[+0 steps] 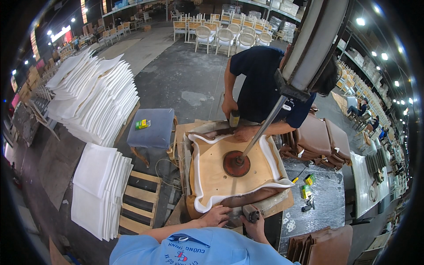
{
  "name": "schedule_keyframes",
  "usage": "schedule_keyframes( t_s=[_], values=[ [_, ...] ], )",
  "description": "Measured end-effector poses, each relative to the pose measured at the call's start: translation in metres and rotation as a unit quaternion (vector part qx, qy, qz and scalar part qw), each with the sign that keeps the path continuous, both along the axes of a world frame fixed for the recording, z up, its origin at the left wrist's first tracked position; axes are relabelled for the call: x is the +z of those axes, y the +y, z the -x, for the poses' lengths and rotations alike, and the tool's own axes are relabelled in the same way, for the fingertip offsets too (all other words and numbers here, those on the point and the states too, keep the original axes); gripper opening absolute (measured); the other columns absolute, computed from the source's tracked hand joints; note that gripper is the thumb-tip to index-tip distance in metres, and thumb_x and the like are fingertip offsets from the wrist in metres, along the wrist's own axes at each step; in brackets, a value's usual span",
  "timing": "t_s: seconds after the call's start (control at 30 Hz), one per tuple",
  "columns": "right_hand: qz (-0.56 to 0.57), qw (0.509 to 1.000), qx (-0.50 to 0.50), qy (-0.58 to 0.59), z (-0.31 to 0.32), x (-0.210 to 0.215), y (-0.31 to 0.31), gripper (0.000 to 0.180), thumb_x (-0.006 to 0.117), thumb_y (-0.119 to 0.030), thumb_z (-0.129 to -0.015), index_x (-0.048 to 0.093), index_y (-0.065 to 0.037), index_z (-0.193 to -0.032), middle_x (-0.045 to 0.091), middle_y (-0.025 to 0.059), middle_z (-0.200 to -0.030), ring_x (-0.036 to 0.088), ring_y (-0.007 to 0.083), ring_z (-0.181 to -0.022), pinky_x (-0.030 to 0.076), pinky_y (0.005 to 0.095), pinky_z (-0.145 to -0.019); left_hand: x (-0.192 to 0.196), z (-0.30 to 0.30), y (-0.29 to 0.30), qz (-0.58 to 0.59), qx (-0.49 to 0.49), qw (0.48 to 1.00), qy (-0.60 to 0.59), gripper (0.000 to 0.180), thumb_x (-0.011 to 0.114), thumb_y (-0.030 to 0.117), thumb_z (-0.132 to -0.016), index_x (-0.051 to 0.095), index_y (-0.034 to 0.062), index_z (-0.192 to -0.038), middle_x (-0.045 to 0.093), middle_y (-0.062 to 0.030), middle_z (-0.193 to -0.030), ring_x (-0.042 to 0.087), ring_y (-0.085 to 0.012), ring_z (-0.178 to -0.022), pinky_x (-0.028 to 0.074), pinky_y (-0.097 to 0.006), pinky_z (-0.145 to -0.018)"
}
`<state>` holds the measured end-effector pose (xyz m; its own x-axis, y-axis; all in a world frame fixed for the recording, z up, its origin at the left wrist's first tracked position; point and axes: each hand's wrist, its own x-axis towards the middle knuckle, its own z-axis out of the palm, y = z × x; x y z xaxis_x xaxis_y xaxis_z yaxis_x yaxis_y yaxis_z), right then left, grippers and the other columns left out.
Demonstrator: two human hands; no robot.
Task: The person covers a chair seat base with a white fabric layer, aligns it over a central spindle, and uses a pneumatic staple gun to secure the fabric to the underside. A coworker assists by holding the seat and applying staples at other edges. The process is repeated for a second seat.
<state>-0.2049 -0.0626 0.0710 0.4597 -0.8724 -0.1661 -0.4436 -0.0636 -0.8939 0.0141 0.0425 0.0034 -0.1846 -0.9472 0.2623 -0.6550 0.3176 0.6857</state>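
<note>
The flat plywood seat board is pale tan, with a round rust-red press pad at its middle. A white foam border rims the board, and brown leather shows along its near edge. The left hand rests on that leather; the right hand grips a dark grey metal stapler. The stacked foam sheets are white. The padded stool is grey-blue. The small boxes are green and yellow. The person's shirt is light blue.
</note>
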Motion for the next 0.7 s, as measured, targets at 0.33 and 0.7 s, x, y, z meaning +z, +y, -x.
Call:
schedule_keyframes(
  t_s=[0.33,0.7],
  values=[
    [0.018,0.999,-0.014,0.039,0.003,-0.007,-0.001,0.065,0.090,-0.014,-0.087,0.063,-0.003,-0.145,0.077,0.0208,-0.126,0.075,0.0276,-0.116,0.058,0.0389,-0.100,-0.003,0.001,-0.001,0.058,0.001,0.998,0.029,0.022,0.081,0.016,-0.083,0.079,0.0044,-0.101,0.066,-0.0203,-0.145,0.064,-0.0368,-0.134,0.049,-0.053,-0.115],
    [0.019,1.000,-0.002,-0.003,0.005,-0.015,-0.003,0.066,0.091,-0.011,-0.086,0.063,-0.003,-0.145,0.078,0.0203,-0.123,0.076,0.0290,-0.115,0.058,0.0395,-0.100,-0.002,0.002,-0.002,0.036,0.002,0.999,-0.002,0.024,0.081,0.016,-0.080,0.081,0.0047,-0.101,0.067,-0.0214,-0.140,0.066,-0.0368,-0.126,0.052,-0.049,-0.109]
  ],
)
